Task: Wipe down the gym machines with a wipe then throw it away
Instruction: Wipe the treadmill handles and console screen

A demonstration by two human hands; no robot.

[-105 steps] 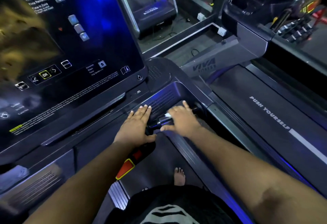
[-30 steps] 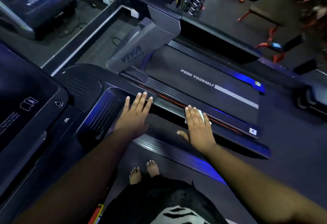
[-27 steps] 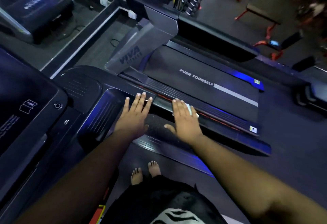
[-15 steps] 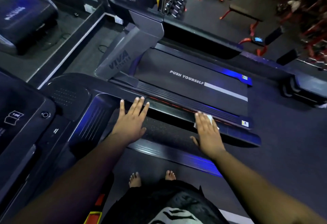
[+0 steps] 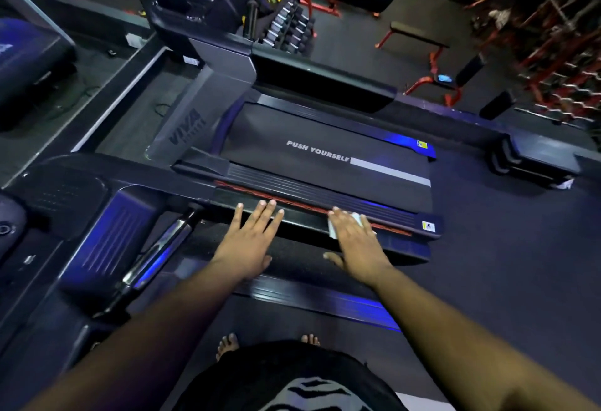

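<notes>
I stand barefoot on a dark treadmill, leaning over its right side handrail (image 5: 302,215). My right hand (image 5: 356,246) lies flat on the rail with straight fingers and presses a white wipe (image 5: 333,230) against it; the wipe's edges show beside and beyond the fingers. My left hand (image 5: 248,241) rests flat on the same rail further left, fingers spread, holding nothing. The treadmill's console edge (image 5: 110,235) sits at the left.
A second treadmill (image 5: 325,163) with "PUSH YOURSELF" on its belt runs parallel just past the rail. Dumbbells on a rack (image 5: 289,30), red benches (image 5: 422,50) and red weight racks (image 5: 553,37) stand beyond. Dark floor (image 5: 504,264) lies to the right.
My right hand slid the wipe back and forth along the rail. My left hand has shifted right along the rail, off the console corner, and my view turned right.
</notes>
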